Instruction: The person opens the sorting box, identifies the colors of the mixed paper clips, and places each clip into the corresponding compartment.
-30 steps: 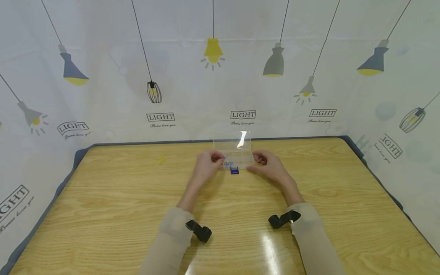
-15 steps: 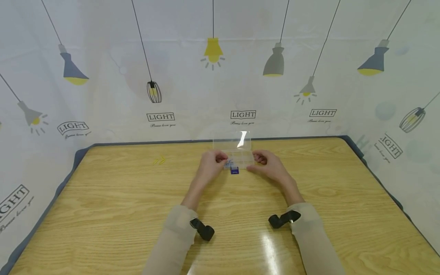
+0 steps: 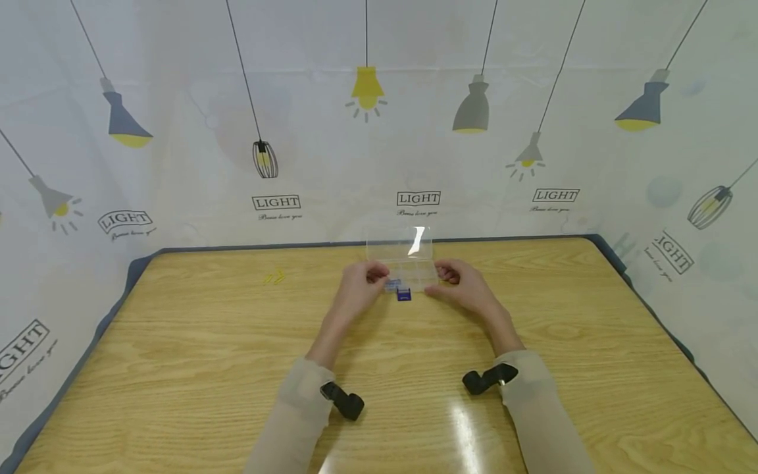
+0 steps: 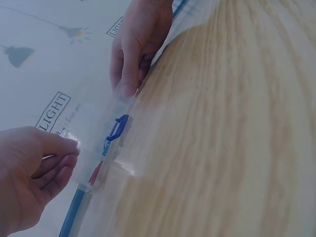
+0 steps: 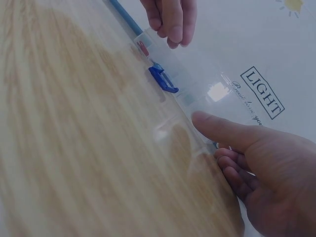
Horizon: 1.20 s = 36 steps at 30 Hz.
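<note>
A clear plastic compartment box [image 3: 408,275] stands at the back of the table, its transparent lid [image 3: 391,242] raised and a blue latch [image 3: 404,295] at its front. My right hand [image 3: 464,286] grips the box's right end, thumb on the near side. At the left end my left hand [image 3: 359,284] hovers with thumb and fingertips close together; I cannot tell whether something small is between them. Small blue pieces [image 3: 393,284] lie in the left front compartment, near those fingertips. Through the wall, the right wrist view shows a red piece [image 5: 143,48] at that end.
Several thin yellow pieces [image 3: 274,277] lie on the wooden table [image 3: 207,368], left of the box. Behind the table's dark edge hangs a white cloth [image 3: 331,145] printed with lamps. Each sleeve carries a black wrist camera [image 3: 349,403].
My left hand shifts slightly right along the box, then back left. The blue pieces in the left compartment look differently arranged. My right hand stays in place.
</note>
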{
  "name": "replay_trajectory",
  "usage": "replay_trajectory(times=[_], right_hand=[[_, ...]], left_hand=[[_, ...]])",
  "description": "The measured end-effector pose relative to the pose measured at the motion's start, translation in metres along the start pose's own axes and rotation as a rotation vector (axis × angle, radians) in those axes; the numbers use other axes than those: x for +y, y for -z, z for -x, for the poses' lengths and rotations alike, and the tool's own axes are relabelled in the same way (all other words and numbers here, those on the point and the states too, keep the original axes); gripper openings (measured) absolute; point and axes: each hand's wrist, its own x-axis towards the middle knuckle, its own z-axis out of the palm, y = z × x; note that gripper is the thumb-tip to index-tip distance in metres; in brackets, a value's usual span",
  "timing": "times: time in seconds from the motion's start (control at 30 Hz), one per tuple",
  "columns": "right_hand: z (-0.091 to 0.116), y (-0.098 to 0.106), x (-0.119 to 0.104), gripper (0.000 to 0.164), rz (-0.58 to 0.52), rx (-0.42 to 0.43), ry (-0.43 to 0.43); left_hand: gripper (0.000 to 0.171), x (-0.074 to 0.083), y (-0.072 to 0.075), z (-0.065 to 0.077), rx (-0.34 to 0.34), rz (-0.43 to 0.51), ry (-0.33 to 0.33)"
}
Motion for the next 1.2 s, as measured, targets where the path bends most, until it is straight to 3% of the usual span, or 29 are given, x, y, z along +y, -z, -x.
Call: replay_trajectory(times=[0.4,0.67,0.93,1.2], right_hand=[[0.0,0.0,0.001,0.064,0.003,-0.006,-0.001],[0.0,0.001,0.0,0.064,0.005,-0.007,-0.01],[0.0,0.001,0.0,0.068,0.01,-0.01,-0.031],[0.001,0.0,-0.002,0.069,0.002,-0.012,-0.03]], left_hand=[[0.016,-0.01,0.022,0.009,0.078,-0.009,0.01],[0.016,-0.017,0.042,0.015,0.141,-0.001,0.065],[0.019,-0.029,0.057,0.02,0.164,-0.027,0.054],[0.021,-0.043,0.077,0.029,0.174,-0.058,0.089]])
